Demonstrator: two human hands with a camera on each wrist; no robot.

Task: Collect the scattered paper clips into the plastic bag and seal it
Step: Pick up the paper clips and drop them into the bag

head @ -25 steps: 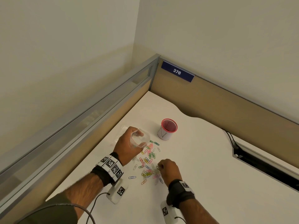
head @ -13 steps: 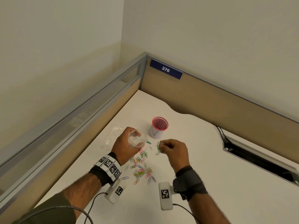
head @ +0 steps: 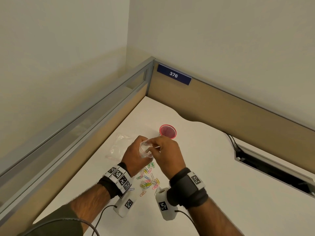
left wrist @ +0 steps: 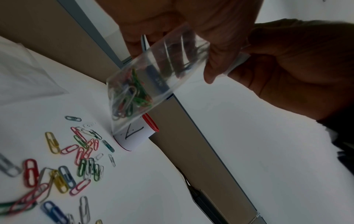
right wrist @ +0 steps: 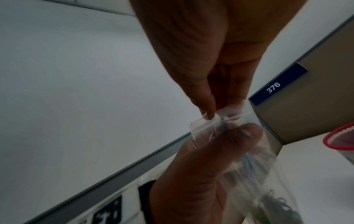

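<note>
Hidden: right hand (head: 167, 155) is covering the bag's mouth.
Bag: clear zip bag (left wrist: 151, 78), clips bunching inside, is hanging above the desk (head: 204, 167).
Grip: left hand (head: 134, 156) is holding the bag; right fingers (right wrist: 205, 97) are pinching its rim.
Loose: coloured paper clips (head: 148, 182) are lying below.

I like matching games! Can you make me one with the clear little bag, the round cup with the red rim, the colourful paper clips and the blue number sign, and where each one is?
Things:
1. small clear plastic bag
2. white cup with red rim
3. loose coloured paper clips
4. blue sign reading 376

Places:
A. on the partition
B. scattered on the desk
C. held in both hands
D. standing behind the hands

Pairs: 1-C, 2-D, 3-B, 4-A
</note>
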